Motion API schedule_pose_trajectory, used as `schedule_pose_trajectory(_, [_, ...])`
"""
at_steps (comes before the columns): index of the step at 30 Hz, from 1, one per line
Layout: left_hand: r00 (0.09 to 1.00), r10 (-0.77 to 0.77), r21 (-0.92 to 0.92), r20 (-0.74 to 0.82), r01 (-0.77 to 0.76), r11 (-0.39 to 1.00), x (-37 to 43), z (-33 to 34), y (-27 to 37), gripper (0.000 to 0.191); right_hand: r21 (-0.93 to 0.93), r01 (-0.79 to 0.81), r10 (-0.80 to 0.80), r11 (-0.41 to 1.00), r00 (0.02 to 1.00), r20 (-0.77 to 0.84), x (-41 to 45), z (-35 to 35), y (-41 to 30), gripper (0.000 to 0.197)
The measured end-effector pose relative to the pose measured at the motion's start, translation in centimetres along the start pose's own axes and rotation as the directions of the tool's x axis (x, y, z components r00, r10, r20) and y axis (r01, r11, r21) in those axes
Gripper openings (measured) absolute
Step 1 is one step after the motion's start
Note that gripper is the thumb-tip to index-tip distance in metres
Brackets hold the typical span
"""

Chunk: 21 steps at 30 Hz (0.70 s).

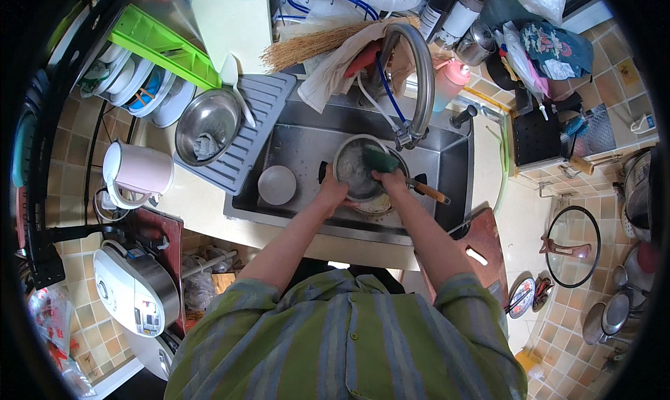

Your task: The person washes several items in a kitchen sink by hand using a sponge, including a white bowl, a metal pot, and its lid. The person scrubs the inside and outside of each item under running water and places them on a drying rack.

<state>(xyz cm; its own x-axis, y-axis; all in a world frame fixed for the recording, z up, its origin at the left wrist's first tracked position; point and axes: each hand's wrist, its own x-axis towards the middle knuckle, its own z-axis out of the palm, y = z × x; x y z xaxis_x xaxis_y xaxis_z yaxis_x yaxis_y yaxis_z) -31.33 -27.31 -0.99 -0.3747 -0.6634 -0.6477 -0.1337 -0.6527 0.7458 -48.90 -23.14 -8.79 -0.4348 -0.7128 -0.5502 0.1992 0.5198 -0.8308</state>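
Observation:
Over a stainless steel sink [314, 217], my left hand [333, 190] grips the rim of a round metal bowl [356, 182] on its left side. My right hand [392, 181] holds a green scouring pad [380, 159] at the bowl's inner right side. Beneath the bowl lie other round vessels, partly hidden, and a wooden handle [432, 191] sticks out to the right. A small white bowl [277, 185] rests on the sink floor at the left. The curved metal faucet [423, 80] arches above, just behind my right hand.
Left of the sink, a grey ridged drain mat [261, 101] carries a steel bowl [191, 112] with a cloth inside and a white spoon [242, 97]. A pink kettle [144, 170] stands farther left. A reddish board [484, 243] with a knife lies to the right.

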Motion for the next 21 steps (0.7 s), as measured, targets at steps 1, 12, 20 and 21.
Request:
schedule_pose_trajectory(1, [1.000, -0.007, 0.021, 0.007, 0.007, 1.000, 0.0, -0.2, 0.9, 0.077, -0.251, 0.131, -0.141, 0.959, 0.990, -0.022, 0.3, -0.2, -1.2, 0.039])
schedule_pose_trajectory(12, [0.945, -0.169, 0.187, 0.281, 0.119, 0.975, 1.1, 0.2, 0.0, 0.054, -0.593, 0.757, -0.112, -0.275, 0.588, 0.801, -1.7, 4.2, -13.1, 0.068])
schedule_pose_trajectory(20, [0.973, -0.133, 0.199, 0.188, 0.095, 0.975, 1.9, -0.7, -0.8, 0.037, -0.657, 0.711, -0.281, 0.251, 0.703, 0.654, -1.1, 1.0, -10.0, 0.069])
schedule_pose_trajectory(21, [0.973, -0.131, 0.199, 0.188, 0.093, 0.975, 2.1, -0.5, -1.3, 0.037, -0.657, 0.712, -0.282, 0.250, 0.702, 0.654, -1.0, 0.9, -9.4, 0.069])
